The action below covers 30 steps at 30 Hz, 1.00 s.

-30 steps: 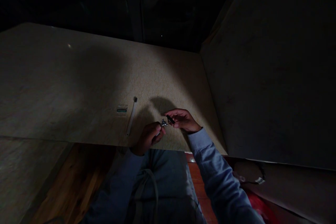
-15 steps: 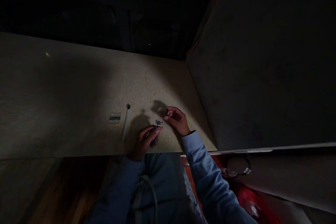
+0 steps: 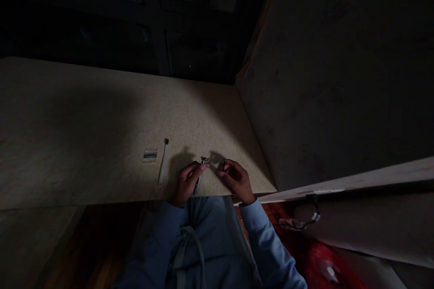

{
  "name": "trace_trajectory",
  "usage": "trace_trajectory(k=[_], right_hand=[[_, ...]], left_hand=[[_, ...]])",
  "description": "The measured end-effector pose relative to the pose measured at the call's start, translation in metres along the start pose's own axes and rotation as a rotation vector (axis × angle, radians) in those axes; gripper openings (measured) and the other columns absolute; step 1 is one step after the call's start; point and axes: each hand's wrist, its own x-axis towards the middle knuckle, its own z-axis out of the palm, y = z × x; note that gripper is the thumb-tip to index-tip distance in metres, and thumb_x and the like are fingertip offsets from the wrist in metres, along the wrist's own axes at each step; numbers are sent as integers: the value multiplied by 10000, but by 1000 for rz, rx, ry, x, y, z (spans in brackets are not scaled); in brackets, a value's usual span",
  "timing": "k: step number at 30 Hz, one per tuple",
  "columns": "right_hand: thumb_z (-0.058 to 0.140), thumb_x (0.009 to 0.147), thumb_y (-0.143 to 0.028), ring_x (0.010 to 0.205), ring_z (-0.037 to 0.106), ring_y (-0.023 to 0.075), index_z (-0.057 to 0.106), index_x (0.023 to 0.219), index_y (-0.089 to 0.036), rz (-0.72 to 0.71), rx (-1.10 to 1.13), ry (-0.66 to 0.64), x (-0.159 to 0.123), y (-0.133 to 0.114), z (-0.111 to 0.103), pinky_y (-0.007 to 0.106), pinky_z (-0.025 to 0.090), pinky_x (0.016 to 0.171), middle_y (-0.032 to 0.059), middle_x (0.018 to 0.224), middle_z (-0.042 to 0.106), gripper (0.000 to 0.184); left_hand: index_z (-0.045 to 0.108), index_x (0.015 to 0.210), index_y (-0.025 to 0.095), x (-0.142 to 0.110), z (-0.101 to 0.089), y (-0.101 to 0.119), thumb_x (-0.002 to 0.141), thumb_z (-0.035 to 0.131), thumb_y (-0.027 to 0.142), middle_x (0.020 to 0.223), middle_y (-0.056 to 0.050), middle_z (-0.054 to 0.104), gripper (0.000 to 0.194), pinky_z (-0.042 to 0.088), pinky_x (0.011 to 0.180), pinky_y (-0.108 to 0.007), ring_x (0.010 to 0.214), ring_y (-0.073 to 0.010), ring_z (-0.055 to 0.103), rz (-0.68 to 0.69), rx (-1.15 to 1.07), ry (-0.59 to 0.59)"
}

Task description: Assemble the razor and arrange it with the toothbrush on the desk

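in the head view, the left hand (image 3: 190,180) grips a slim razor-like handle (image 3: 197,186), its fingers closed around it below the forked metal head (image 3: 204,160). the right hand (image 3: 236,178) pinches a small dark piece (image 3: 224,165) between thumb and fingers, seemingly a part for that head, though the dim light hides its detail. both things are held over the bench (image 3: 111,133), close to its near edge and toward its near right corner, with a gap between them.

the step in hand looks like working with the head and the dark piece as two separate parts. from here, the next move calls for a steady left grip and a light right pinch, with the piece's facing side checked before the two parts meet.

the handle's long axis runs from the near edge toward the far edge, leaning a little right at its far end; the forked head points to the far edge, the butt to the near edge. the dark piece's long side also runs roughly near to far. left of the hands, a toothbrush-like stick (image 3: 163,165) lies with its dark end toward the far edge, just beside a small clear pack (image 3: 150,156)
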Motion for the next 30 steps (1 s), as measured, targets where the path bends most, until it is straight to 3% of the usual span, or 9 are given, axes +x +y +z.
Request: trace_trajectory(k=[5, 8, 14, 19, 24, 30], right_hand=[[826, 743, -279, 730, 599, 141, 696, 1123, -240, -15, 21, 61, -3, 0, -3, 287, 513, 714, 7, 872, 673, 403], [814, 749, -266, 739, 605, 143, 676, 1131, -243, -30, 22, 46, -3, 1, -2, 284, 512, 713, 5, 878, 666, 407], [794, 759, -247, 728, 601, 133, 645, 1116, -254, -46, 40, 33, -3, 0, -4, 277, 516, 721, -7, 876, 648, 388], [791, 740, -239, 710, 584, 123, 637, 1096, -240, -36, 78, 43, -2, -5, -6, 268, 513, 711, -9, 861, 637, 388], [788, 753, -265, 714, 590, 133, 628, 1099, -238, -22, 80, 21, -4, -9, -6, 285, 521, 723, -6, 849, 638, 382], [795, 766, -276, 739, 597, 141, 629, 1131, -241, -10, 64, -35, -5, -6, -7, 295, 522, 748, -1, 868, 648, 403]], left_hand=[[796, 878, 157, 2, 4, 0, 768, 700, 619, 808, -62, 720, 485, 516, 846, -316, 846, -216, 649, -50, 11, -16], [794, 924, 144, 2, 7, -2, 761, 704, 633, 862, -75, 742, 524, 527, 855, -321, 910, -234, 668, -48, 24, -49], [737, 1066, 114, 2, 13, -7, 735, 709, 647, 652, 20, 578, 628, 445, 501, -211, 574, -118, 524, -117, 59, -57], [705, 999, 136, 5, 22, -8, 713, 715, 640, 649, 29, 558, 580, 424, 435, -199, 534, -112, 508, -136, 128, -53], [663, 801, 172, 10, 24, 0, 769, 668, 612, 587, 27, 578, 441, 420, 451, -212, 508, -127, 540, -112, 322, -43], [661, 690, 187, 23, 19, 16, 892, 617, 416, 620, -19, 669, 308, 394, 575, -245, 582, -143, 589, -26, 812, -74]])
